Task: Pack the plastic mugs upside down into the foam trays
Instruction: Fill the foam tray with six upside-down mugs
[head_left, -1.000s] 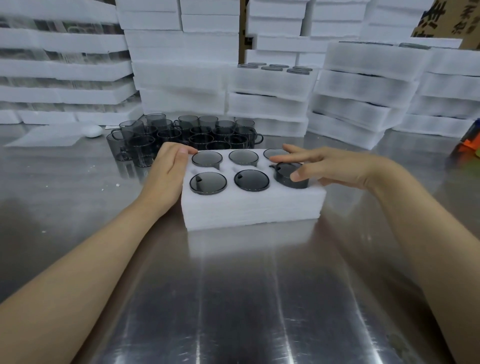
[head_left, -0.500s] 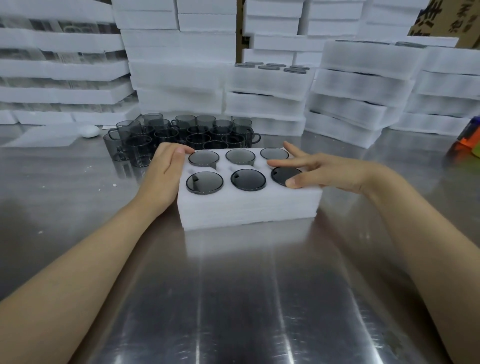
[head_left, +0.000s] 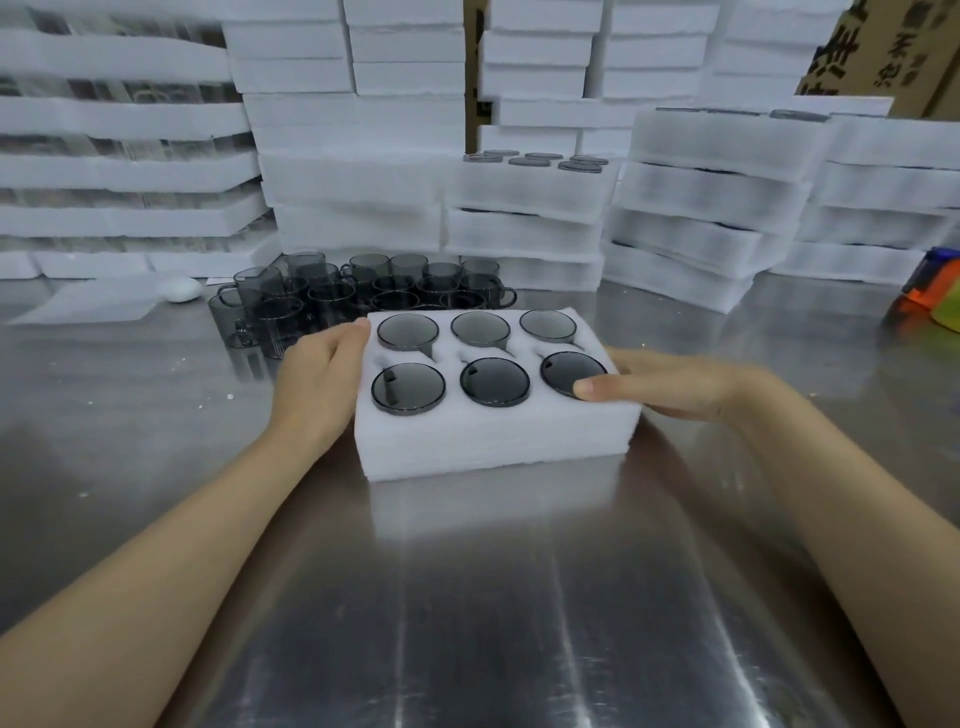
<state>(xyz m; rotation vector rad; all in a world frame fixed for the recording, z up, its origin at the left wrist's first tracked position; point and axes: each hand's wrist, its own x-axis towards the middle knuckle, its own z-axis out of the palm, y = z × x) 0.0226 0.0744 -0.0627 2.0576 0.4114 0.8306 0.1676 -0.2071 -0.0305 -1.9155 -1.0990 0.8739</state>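
Steel bench (head_left: 467, 597), head view. One foam tray (head_left: 493, 441) sits mid-bench, long side toward the person. All six holes are filled: six dark smoky mugs (head_left: 408, 387) sit upside down, three in the far row and three in the near row, bases up and about level with the foam top. Handles sit in the side slots.

Left hand (head_left: 317, 379): flat against the tray's left end, fingers (head_left: 343, 338) straight and together, gripping nothing.

Right hand (head_left: 675, 384): laid along the tray's right end, fingers straight. Thumb (head_left: 597, 387) rests on top, its tip on the edge of the near-right mug's base. Not curled round anything.

Loose mugs (head_left: 363, 291): a cluster standing upright on the bench just behind the tray, to the left of centre, some touching each other.

Behind them, stacks (head_left: 519, 218) of white foam trays run across the whole back; one stack top shows mug bases. A white lump (head_left: 179, 289) lies left of the loose mugs. Cardboard box (head_left: 883, 47) at top right.
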